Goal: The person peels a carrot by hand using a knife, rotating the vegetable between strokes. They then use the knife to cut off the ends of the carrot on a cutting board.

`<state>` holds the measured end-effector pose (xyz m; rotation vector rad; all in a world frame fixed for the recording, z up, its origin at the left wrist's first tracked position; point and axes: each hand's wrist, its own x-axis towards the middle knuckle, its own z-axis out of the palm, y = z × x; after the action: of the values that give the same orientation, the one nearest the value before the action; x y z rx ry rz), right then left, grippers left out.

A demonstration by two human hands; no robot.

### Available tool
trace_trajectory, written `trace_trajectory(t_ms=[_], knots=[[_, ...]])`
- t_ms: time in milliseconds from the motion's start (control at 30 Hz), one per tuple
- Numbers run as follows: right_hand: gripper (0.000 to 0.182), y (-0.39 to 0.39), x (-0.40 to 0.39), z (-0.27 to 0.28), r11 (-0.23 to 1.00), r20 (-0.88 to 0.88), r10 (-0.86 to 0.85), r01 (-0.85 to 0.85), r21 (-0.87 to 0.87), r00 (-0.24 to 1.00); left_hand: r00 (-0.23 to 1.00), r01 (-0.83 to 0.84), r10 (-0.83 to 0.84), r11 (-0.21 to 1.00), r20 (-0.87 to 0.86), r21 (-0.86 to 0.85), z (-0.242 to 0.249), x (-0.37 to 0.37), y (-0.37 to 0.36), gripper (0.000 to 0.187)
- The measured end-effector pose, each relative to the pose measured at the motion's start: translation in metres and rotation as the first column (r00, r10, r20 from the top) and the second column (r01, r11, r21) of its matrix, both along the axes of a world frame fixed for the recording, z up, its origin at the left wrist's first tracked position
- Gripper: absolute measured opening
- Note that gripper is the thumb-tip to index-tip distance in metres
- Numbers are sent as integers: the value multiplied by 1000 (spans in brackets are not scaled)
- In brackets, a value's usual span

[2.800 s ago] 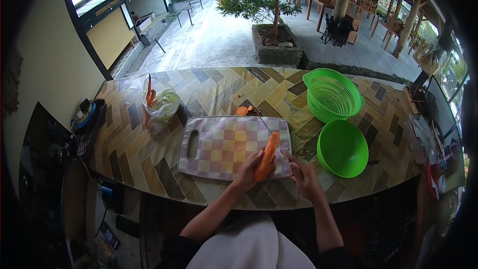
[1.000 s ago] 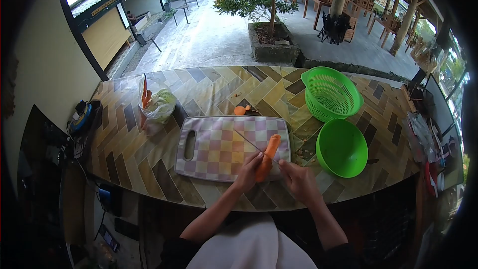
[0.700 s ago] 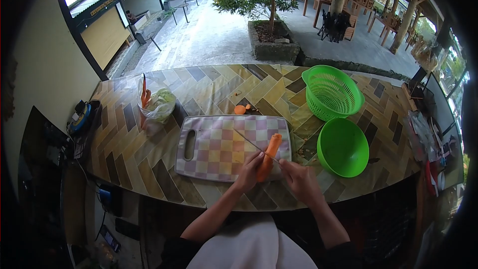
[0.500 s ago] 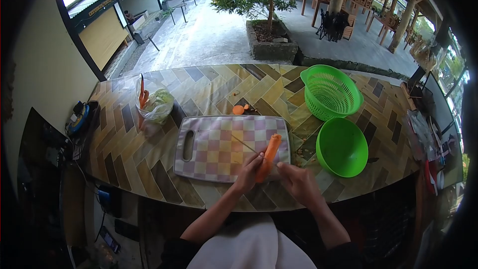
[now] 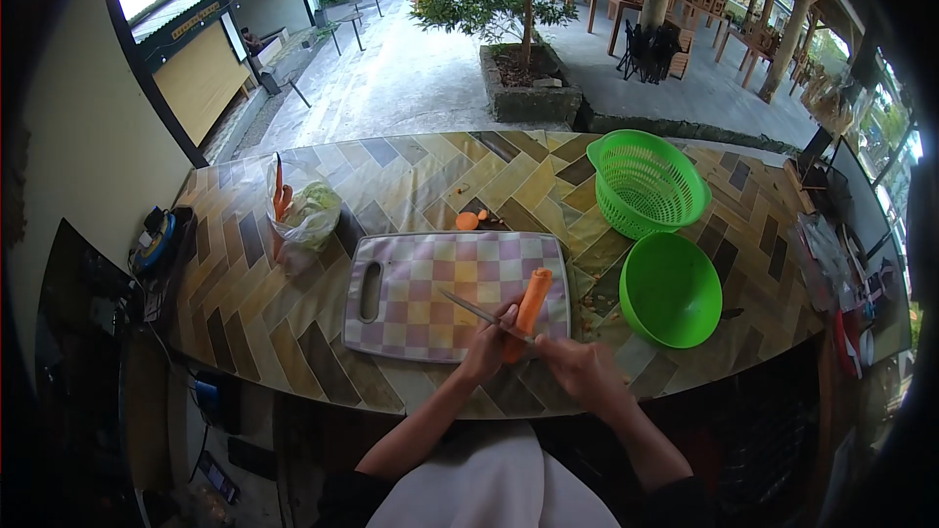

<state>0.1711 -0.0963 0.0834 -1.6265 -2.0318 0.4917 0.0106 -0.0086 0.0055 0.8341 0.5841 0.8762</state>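
My left hand (image 5: 486,347) is closed around the lower part of an orange carrot (image 5: 531,303), which tilts upward over the right side of the cutting board. In my right hand (image 5: 584,369) is the handle of a knife (image 5: 469,305). Its blade crosses the carrot near my left fingers and points to the upper left. Beneath them lies the checkered cutting board (image 5: 421,279), with a handle slot at its left end. Small carrot pieces (image 5: 468,221) rest just beyond the board's far edge.
A green colander (image 5: 650,186) and a green bowl (image 5: 671,290) stand to the right of the board. At the left is a plastic bag (image 5: 308,215) with carrots and a pale green vegetable. Cables and a blue-edged item (image 5: 155,237) sit at the table's left end.
The knife has shifted slightly, its blade now lying lower and showing broader across the carrot. My right hand has moved a little downward. The left hand keeps its hold on the carrot.
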Motion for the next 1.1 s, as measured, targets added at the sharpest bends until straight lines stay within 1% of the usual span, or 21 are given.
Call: trace_trajectory(t_ms=[67, 167, 267, 367, 467, 567, 667, 767, 867, 967, 1067, 1100], knots=[[17, -4, -1, 3, 999, -12, 45, -45, -23, 999, 998, 57, -57, 996, -4, 63, -1, -1, 2, 45], [18, 6, -1, 8, 995, -197, -71, 84, 60, 978, 1000, 6, -5, 1000, -25, 22, 3, 1, 0, 45], [20, 4, 0, -2, 1000, -88, 0, 1, 11, 996, 999, -54, 54, 998, -3, -23, -4, 0, -1, 46], [25, -2, 3, -7, 994, -52, 102, -100, 40, 993, 999, 47, -47, 998, -16, 40, -2, -2, 5, 48], [25, 10, 2, -10, 992, -277, -23, 55, 109, 961, 1000, 14, -12, 996, 25, -83, -1, -2, 4, 49], [23, 9, 1, -20, 998, -201, -24, 33, 44, 979, 998, 5, 1, 995, 62, -95, 4, -3, 1, 50], [24, -4, 0, -15, 990, -81, 141, -140, 21, 987, 987, 124, -112, 987, 117, -99, -3, -10, 9, 50], [22, 2, 4, -19, 995, -232, 16, 7, 98, 973, 996, 44, -34, 992, 88, -115, 4, -4, 2, 48], [22, 4, 0, -22, 996, -191, -1, 18, 90, 982, 995, 25, -12, 991, 96, -130, 14, -8, -1, 48], [21, -8, -4, -15, 994, -143, 107, -104, 27, 984, 984, 102, -90, 992, 152, -78, -4, -11, 7, 48], [23, -2, -2, -14, 1000, -249, 28, -28, 3, 968, 997, 41, -35, 996, 75, -81, 0, -4, 6, 49], [23, -2, -4, -15, 1000, -219, 11, -14, -11, 976, 996, 26, -18, 995, 82, -96, 2, -4, 4, 49]])
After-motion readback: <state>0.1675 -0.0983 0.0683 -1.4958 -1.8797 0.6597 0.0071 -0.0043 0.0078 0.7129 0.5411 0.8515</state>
